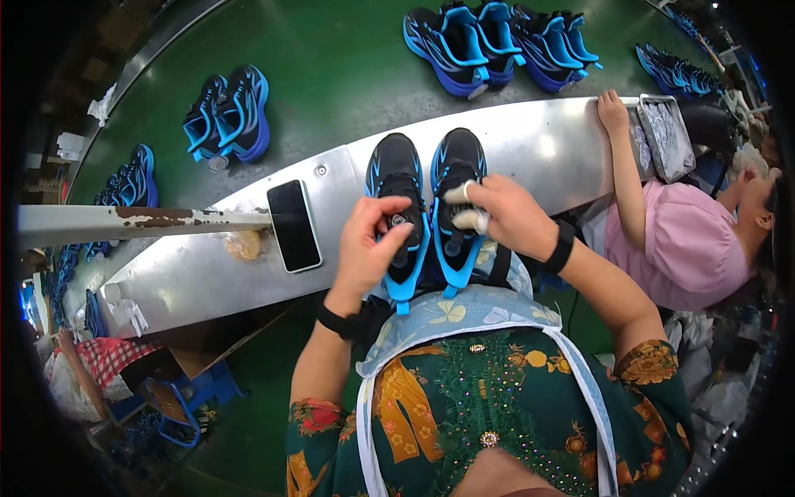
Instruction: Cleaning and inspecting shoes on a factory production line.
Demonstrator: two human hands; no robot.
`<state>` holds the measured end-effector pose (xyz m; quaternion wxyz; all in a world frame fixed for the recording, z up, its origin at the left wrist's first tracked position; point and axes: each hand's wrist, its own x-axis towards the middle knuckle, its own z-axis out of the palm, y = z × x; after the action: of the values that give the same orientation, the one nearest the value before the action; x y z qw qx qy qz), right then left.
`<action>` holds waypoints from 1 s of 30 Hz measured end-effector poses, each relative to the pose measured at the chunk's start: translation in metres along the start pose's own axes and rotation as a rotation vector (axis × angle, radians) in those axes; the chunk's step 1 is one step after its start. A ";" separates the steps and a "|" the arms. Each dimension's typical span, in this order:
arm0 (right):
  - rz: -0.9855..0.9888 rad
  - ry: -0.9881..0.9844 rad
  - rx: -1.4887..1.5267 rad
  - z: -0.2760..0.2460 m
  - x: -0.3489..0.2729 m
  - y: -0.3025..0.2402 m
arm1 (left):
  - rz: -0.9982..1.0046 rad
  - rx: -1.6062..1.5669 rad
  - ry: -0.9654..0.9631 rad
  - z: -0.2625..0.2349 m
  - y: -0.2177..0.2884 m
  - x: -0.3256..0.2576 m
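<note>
A pair of black and blue sneakers stands side by side on the metal ledge, toes pointing away from me. Over the opening of the left sneaker [394, 157], my left hand [362, 246] is closed, its thumb and curled fingers around a small round dial on the tongue. My right hand [517, 217] wears white finger covers [464, 209]. Its bent fingers grip at the tongue of the right sneaker [460, 151]; they hide part of it. Bright blue heel loops on both shoes face my patterned apron [464, 319].
A phone [294, 225] lies on the metal ledge [530, 149], beside a chipped white post [141, 224]. More sneakers stand on the green surface [339, 58] beyond, including a pair [229, 114] at left. A co-worker in pink [675, 240] sits at right near a metal tray [665, 137].
</note>
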<state>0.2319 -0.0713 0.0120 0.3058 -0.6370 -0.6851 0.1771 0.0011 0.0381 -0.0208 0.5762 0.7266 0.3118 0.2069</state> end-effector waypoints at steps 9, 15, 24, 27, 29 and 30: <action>0.013 0.034 -0.130 -0.002 -0.008 -0.010 | 0.063 0.056 0.042 0.004 0.008 -0.010; 0.068 -0.020 -0.187 -0.008 -0.005 -0.007 | 0.108 0.039 -0.043 -0.006 0.013 -0.006; 0.103 0.076 -0.146 -0.011 -0.011 -0.014 | 0.147 0.092 -0.034 -0.002 0.020 -0.006; 0.161 -0.063 0.103 -0.009 -0.016 -0.012 | 0.044 0.221 0.034 0.005 0.026 -0.009; 0.070 0.116 -0.160 0.006 -0.022 -0.007 | 0.097 0.123 0.012 0.004 0.020 -0.009; 0.102 0.147 -0.243 0.008 -0.025 -0.010 | 0.099 0.126 0.010 0.002 0.020 -0.007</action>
<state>0.2191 -0.0956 0.0080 0.2664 -0.7146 -0.6439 0.0611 0.0015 0.0285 -0.0014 0.5167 0.7750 0.2906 0.2189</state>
